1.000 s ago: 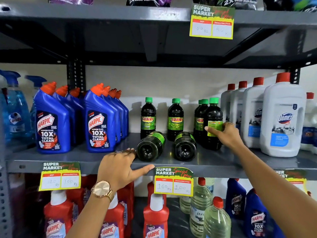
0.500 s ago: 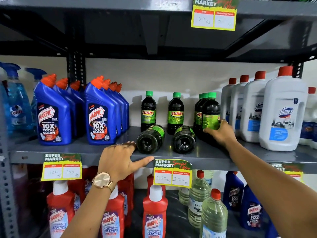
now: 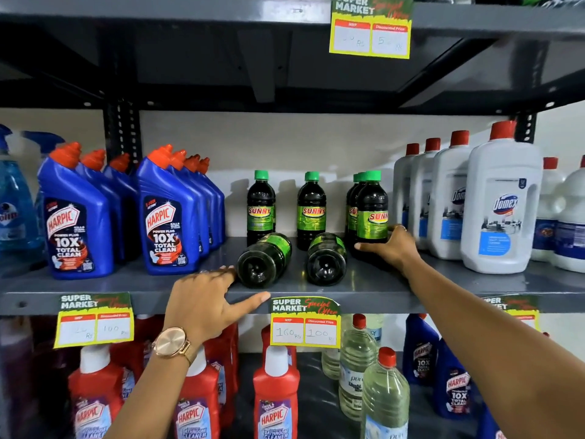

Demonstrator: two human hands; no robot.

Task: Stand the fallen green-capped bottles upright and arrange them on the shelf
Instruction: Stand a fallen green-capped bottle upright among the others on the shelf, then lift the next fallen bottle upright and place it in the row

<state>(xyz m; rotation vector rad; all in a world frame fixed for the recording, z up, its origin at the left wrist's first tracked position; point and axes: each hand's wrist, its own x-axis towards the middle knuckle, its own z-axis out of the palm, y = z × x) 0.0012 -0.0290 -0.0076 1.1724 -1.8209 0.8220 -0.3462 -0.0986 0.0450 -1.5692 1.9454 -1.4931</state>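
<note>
Two dark green-capped bottles lie on their sides on the grey middle shelf [image 3: 364, 289], bases toward me: the left fallen bottle [image 3: 264, 261] and the right fallen bottle [image 3: 326, 259]. Behind them stand two upright ones [image 3: 260, 207] [image 3: 311, 209]. At the right a front upright bottle [image 3: 372, 213] heads a short row. My right hand [image 3: 391, 248] wraps the base of that front bottle. My left hand [image 3: 205, 304] rests on the shelf edge, fingers spread, fingertips touching the left fallen bottle's base.
Blue Harpic bottles [image 3: 166, 217] stand left of the green-capped group, white Domex jugs [image 3: 501, 213] to the right. Price tags [image 3: 305, 323] hang on the shelf's front lip. Red Harpic and clear bottles fill the lower shelf. Another shelf sits overhead.
My right hand has slid down the front upright bottle from its label to its base, and the bottle now shows its label turned forward. My left hand has stayed put.
</note>
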